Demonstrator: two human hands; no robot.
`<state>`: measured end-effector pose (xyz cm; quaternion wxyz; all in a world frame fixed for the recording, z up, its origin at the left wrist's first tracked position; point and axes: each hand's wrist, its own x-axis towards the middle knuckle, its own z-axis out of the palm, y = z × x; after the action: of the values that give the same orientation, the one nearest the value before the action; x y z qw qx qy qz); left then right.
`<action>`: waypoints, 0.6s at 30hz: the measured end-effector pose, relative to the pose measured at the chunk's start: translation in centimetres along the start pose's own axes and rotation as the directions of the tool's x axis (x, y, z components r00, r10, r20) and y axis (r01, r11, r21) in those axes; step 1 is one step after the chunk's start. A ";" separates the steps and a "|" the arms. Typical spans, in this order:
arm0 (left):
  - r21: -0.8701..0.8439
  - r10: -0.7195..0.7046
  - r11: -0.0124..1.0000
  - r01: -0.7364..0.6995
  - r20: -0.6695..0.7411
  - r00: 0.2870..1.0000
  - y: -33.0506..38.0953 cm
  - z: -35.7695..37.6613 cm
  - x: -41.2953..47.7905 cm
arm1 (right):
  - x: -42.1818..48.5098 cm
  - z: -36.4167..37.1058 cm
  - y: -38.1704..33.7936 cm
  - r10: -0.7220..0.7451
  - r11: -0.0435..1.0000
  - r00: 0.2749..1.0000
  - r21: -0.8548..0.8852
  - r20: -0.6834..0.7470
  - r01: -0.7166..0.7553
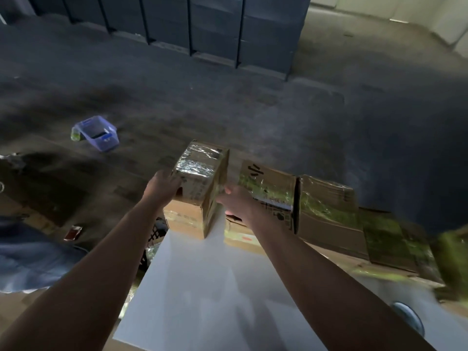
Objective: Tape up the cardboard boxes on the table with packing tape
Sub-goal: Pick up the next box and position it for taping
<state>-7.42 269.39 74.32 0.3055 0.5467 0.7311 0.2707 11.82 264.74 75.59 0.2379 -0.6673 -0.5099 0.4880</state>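
Observation:
A small cardboard box wrapped in clear tape is held at the far edge of the white table, sitting atop another box. My left hand grips its left side. My right hand holds its right side, fingers curled against the cardboard. More taped cardboard boxes line up to the right along the table's far edge. No tape roll shows clearly.
A clear plastic bin lies on the dark floor at left. Dark shelving units stand at the back. Flattened cardboard lies at right. A black crate sits left of the table, and blue cloth at far left.

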 end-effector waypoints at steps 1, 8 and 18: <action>-0.011 -0.001 1.000 0.001 0.019 1.000 -0.4 -0.1 0.4 | 0.3 0.3 -0.2 0.014 1.000 1.000 0.008 0.009 -0.014; 0.143 -0.100 0.987 0.076 0.167 0.981 -2.3 -0.2 0.0 | 1.1 1.6 -0.6 0.078 0.997 0.997 0.000 -0.013 -0.078; 0.204 -0.162 0.976 0.076 0.449 0.879 -4.4 -1.6 -6.7 | -2.9 2.5 3.0 0.011 0.915 0.997 -0.404 0.078 0.022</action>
<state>-9.98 261.68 73.17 0.4363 0.5747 0.6908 0.0457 10.91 260.59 73.29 0.0761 -0.6808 -0.6106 0.3974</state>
